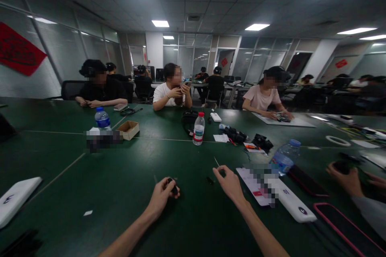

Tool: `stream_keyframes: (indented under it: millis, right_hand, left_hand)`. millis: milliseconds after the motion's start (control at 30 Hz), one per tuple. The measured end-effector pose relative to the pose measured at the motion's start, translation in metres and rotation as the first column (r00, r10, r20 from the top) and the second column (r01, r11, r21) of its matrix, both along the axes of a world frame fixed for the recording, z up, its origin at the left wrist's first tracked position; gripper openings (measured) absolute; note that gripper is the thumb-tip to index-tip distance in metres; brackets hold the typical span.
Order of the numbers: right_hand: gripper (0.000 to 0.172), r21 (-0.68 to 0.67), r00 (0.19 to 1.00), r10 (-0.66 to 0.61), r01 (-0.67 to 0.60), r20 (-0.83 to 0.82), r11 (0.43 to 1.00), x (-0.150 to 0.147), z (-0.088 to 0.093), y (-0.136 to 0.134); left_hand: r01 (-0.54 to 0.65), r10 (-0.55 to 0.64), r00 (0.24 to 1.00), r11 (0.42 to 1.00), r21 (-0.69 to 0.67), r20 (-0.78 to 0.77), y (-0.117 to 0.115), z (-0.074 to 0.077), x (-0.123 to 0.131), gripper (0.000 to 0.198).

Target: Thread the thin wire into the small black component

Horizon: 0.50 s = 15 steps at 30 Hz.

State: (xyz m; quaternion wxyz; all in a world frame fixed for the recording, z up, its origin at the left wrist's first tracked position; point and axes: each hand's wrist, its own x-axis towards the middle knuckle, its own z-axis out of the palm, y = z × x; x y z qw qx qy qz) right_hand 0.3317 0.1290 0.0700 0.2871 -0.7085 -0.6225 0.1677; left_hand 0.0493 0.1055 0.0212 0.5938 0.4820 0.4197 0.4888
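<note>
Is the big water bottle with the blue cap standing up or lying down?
Lying down: the water bottle rests on its side on the green table, blue cap pointing away.

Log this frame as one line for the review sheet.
left hand: holds small black part | right hand: at thin pale stick, contact unclear | nearby: plastic water bottle, green table

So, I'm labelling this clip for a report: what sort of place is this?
It looks like a shared office workroom: a long green-topped table with a person in a pink top seated at it, glass-partitioned walls behind, and ceiling panel lights.
</note>
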Motion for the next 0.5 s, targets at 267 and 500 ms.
stream_keyframes:
  millis: [267, 500]
  right_hand:
    - [0.033, -0.211, 0.974, 0.226, -0.215, 0.031, 0.954, -0.005, -0.008, 0.001]
    - [0.03, -0.219, 0.969, 0.246, -0.241, -0.004, 0.945, -0.003, -0.007, 0.004]
  left_hand:
    - [-0.003, 0.003, 1.0, 1.0, 0.011, 0.016, 0.001, -0.005, -0.001, 0.039]
    - [0.004, -0.004, 1.0, 1.0, 0.022, 0.021, -0.003, -0.002, 0.0, 0.035]
